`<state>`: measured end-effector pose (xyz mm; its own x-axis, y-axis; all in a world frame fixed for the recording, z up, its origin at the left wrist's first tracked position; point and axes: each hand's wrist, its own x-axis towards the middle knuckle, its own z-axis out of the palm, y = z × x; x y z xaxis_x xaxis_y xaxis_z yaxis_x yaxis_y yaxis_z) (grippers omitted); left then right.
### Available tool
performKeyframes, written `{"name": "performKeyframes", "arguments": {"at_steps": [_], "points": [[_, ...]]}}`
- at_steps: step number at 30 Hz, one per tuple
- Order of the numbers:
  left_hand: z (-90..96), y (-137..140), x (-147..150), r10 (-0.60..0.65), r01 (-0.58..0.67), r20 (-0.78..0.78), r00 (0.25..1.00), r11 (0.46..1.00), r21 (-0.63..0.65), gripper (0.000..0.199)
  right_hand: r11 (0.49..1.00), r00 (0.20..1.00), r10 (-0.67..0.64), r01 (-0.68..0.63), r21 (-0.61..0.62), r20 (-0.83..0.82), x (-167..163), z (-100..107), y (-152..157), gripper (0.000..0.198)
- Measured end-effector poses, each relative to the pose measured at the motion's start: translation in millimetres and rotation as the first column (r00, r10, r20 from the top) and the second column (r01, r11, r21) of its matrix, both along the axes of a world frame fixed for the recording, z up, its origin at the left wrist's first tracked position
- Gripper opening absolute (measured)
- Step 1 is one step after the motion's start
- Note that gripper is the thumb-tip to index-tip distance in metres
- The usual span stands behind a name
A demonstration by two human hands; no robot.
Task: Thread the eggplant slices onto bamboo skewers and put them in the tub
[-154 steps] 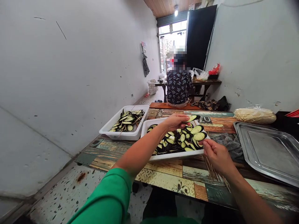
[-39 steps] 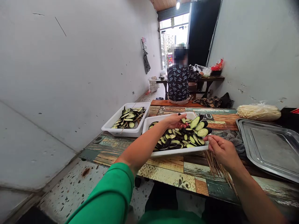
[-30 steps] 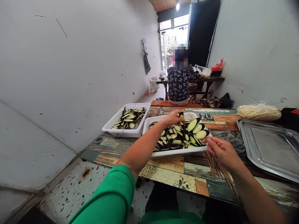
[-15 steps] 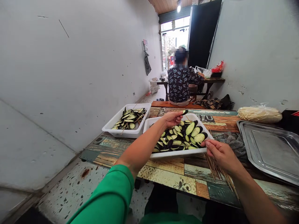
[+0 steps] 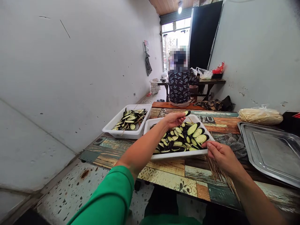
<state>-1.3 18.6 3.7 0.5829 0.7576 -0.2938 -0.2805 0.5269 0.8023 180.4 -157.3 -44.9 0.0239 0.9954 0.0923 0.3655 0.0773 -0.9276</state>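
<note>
My left hand (image 5: 174,121) pinches one eggplant slice (image 5: 187,112) above the far edge of a white tray (image 5: 179,155). That tray is filled with loose eggplant slices (image 5: 177,144), pale green inside with dark skin. Over its right side, my right hand (image 5: 217,153) is closed on a skewer whose stick is mostly hidden. Several large overlapping eggplant slices (image 5: 201,138) line up from its fingers and appear threaded on that skewer. Under the right hand and wrist, a bunch of bare wooden skewers (image 5: 217,171) lies on the table.
To the left stands a second white tray (image 5: 108,130) holding skewered eggplant (image 5: 130,118). On the right are metal trays (image 5: 272,150), a grey cloth (image 5: 231,142) and a bag of pale thin strands (image 5: 260,114). A person (image 5: 179,86) sits ahead, back turned.
My left hand and its eggplant slice have shifted slightly to the right. The right hand stays nearly in place, still holding the skewer. The seated person's right arm has drawn in.
</note>
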Motion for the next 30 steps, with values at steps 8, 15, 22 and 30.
{"name": "performKeyframes", "arguments": {"at_steps": [8,15,22,30], "points": [[3.9,-3.3,0.6,0.029,-0.029,-0.008,1.0,1.0,0.001,0.015,1.0,1.0,0.014,-0.014,0.015,0.008,-0.2,0.1,-1.6,0.044],[1.8,-1.8,0.7,0.028,-0.026,-0.026,0.999,0.998,0.049,0.013,1.0,0.999,0.016,-0.016,0.025,0.032,-4.6,8.0,-3.5,0.046],[3.8,-2.8,0.7,0.028,-0.027,-0.018,0.999,0.999,0.036,0.013,1.0,1.0,0.019,-0.018,0.008,-0.024,-3.7,3.1,-2.6,0.043],[4.8,-5.1,0.7,-0.004,0.007,-0.03,1.0,0.994,0.112,0.015,1.0,1.0,0.016,-0.016,0.023,-0.004,-2.0,2.5,-1.3,0.044]]}}
